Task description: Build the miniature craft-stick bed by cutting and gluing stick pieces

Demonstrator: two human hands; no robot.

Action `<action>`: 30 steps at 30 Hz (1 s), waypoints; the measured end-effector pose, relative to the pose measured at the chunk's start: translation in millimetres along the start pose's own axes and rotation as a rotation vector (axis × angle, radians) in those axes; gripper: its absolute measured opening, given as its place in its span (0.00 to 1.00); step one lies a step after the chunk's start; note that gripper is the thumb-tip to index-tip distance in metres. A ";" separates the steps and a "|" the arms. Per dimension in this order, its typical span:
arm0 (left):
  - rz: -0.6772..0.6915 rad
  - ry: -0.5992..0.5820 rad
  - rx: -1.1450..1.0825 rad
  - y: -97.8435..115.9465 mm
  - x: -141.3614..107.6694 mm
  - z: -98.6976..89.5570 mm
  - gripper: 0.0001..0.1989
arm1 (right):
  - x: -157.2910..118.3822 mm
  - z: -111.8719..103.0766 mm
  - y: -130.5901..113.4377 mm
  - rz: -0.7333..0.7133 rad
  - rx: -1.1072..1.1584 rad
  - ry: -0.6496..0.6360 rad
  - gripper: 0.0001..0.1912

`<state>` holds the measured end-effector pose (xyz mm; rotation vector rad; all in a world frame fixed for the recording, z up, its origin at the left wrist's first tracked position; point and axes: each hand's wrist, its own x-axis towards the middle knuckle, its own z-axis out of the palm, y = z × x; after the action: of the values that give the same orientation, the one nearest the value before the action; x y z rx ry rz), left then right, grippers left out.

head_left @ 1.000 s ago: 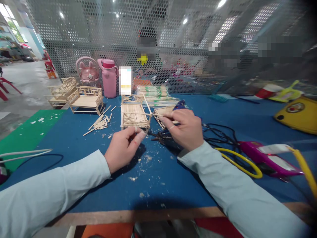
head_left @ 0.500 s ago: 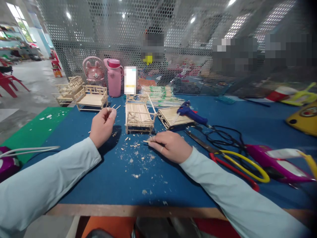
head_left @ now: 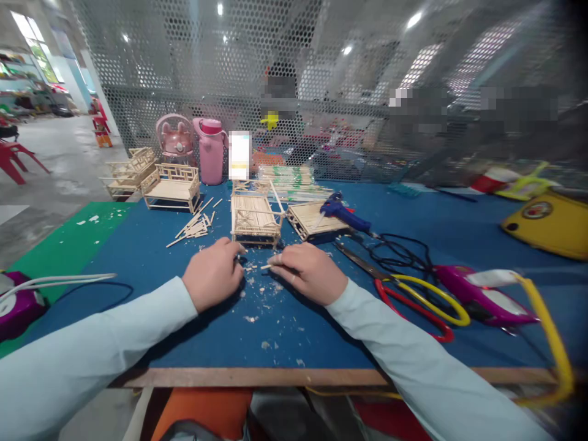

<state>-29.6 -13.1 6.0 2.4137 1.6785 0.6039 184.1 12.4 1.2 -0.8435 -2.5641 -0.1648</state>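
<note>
My right hand (head_left: 312, 272) is closed, its thumb and fingers pinching a short thin wooden stick (head_left: 266, 267) just above the blue table. Left of it, my left hand (head_left: 215, 275) reaches over small wooden scraps (head_left: 251, 267), fingers bent and fingertips a little apart, with nothing visible between them. Just beyond both hands stands a miniature bed-like frame (head_left: 256, 214) made of thin sticks. A loose pile of short sticks (head_left: 195, 226) lies beyond my left hand. A flat stick-built panel (head_left: 310, 222) sits behind my right hand.
A blue glue gun (head_left: 344, 214) rests on the panel, its black cable trailing right. Scissors (head_left: 413, 300) with red and yellow handles lie beside my right forearm. Miniature stick benches (head_left: 172, 187), a pink bottle (head_left: 212, 153) and bundled sticks (head_left: 287, 177) stand along the mesh screen (head_left: 184, 67).
My left hand has moved right and nearer, from the stick pile to the scraps by my right hand. My right hand keeps its short stick. The view has shifted slightly.
</note>
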 end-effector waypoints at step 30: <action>0.128 0.084 -0.602 19.6 20.4 10.8 0.11 | 7.6 -20.3 -13.5 -0.154 -0.359 0.400 0.05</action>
<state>-2.2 -0.2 7.7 2.0767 1.1436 1.0627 178.1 0.7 23.1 -0.6500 -2.2446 -0.7783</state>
